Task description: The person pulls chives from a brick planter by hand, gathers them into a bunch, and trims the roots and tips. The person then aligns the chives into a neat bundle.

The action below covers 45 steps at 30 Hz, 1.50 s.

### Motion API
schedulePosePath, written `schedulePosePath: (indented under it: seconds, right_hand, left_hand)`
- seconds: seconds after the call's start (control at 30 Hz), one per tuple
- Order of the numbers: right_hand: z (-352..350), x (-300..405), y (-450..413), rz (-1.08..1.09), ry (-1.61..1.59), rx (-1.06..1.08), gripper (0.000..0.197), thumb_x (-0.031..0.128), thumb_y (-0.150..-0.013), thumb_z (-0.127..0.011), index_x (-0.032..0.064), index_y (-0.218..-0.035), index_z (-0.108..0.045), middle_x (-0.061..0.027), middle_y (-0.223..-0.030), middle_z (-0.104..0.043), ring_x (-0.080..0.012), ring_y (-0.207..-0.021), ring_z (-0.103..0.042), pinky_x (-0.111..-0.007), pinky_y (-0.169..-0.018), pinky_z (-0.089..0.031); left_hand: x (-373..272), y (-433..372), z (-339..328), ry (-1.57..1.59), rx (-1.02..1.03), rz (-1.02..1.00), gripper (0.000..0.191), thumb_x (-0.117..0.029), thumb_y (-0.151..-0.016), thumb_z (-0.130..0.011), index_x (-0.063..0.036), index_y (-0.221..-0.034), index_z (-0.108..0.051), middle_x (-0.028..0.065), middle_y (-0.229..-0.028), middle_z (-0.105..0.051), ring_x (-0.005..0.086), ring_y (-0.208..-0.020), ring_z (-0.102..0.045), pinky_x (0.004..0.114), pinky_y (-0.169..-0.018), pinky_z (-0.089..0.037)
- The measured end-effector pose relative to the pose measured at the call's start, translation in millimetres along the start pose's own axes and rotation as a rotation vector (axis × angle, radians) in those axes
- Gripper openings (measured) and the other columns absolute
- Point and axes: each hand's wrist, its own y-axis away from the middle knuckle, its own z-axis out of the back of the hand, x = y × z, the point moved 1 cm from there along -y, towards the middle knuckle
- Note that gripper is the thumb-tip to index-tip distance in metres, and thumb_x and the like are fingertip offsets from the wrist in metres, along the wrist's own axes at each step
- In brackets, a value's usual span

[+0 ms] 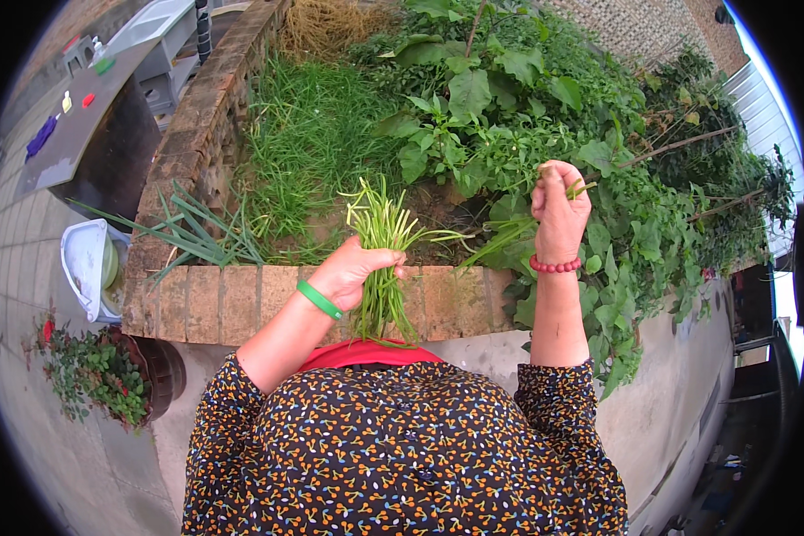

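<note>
My left hand (358, 271), with a green band at the wrist, grips a bunch of garlic chives (385, 231) above a low brick wall (241, 295). The pale cut ends fan out at the top, and the thin leaves hang down over the bricks. Raised to the right, my right hand (561, 208) has its fingers curled round a few green blades (509, 241). Their short ends poke out beside the thumb, while the longer parts slant down to the left. Red beads circle that wrist.
Scallions (208, 231) rest on the wall's left corner. Behind it grow grassy greens (315, 127) and broad-leaved plants (469, 94). A white plastic basin (80, 261) and a potted flowering plant (100, 375) stand at left, below a dark-topped table (87, 114). Vines (610, 295) spill over at right.
</note>
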Motion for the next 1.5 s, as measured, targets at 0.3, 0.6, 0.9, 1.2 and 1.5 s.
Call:
schedulePosePath:
  seconds: [0.3,0.6,0.9,1.2,1.5]
  right_hand:
    - [40,-78,2,0.077,1.150,0.190,0.025,0.002,-0.074,-0.054,0.0172,-0.094,-0.056,-0.0126,-0.090,-0.058,-0.0320,-0.079,-0.057,-0.037,-0.067,-0.046]
    - [-10,-77,30,-0.749,-0.368,0.643,0.036,0.021,-0.090,-0.044,0.0035,-0.121,-0.041,-0.0036,-0.079,-0.053,-0.0053,-0.053,-0.041,-0.016,-0.040,-0.028]
    - [-31,-61,32,-0.659,-0.548,0.501,0.023,0.028,-0.088,-0.049,0.0070,-0.079,-0.051,-0.0036,-0.079,-0.052,-0.0095,-0.058,-0.043,-0.020,-0.046,-0.032]
    - [-30,-40,24,-0.414,-0.400,0.186,0.024,0.029,-0.088,-0.052,0.0065,-0.078,-0.050,0.0010,-0.059,-0.042,-0.0067,-0.046,-0.035,-0.020,-0.040,-0.029]
    - [-73,-41,67,-0.549,-0.278,0.211,0.019,0.019,-0.081,-0.062,0.0073,-0.090,-0.050,0.0082,-0.052,-0.036,-0.0008,-0.037,-0.025,-0.018,-0.033,-0.018]
  left_hand:
    - [-10,-1,-1,0.051,-0.062,-0.043,0.019,-0.005,-0.075,-0.062,-0.0020,-0.092,-0.055,0.0060,-0.078,-0.060,0.0148,-0.067,-0.058,0.027,-0.062,-0.048]
    - [-8,-6,-10,-0.005,-0.030,-0.060,0.018,-0.005,-0.074,-0.063,-0.0003,-0.090,-0.057,0.0057,-0.078,-0.061,0.0145,-0.067,-0.058,0.027,-0.063,-0.048]
    - [0,-5,0,0.023,-0.064,0.028,0.018,-0.005,-0.075,-0.063,-0.0019,-0.092,-0.057,0.0072,-0.079,-0.061,0.0160,-0.068,-0.058,0.029,-0.065,-0.048]
    - [-18,1,50,0.128,-0.276,-0.078,0.014,-0.008,-0.077,-0.061,-0.0033,-0.089,-0.056,0.0060,-0.078,-0.060,0.0166,-0.069,-0.057,0.032,-0.065,-0.049]
    - [-54,-12,-29,-0.131,0.066,-0.269,0.029,-0.009,-0.075,-0.065,-0.0034,-0.101,-0.054,0.0000,-0.074,-0.054,0.0100,-0.064,-0.050,0.024,-0.061,-0.043]
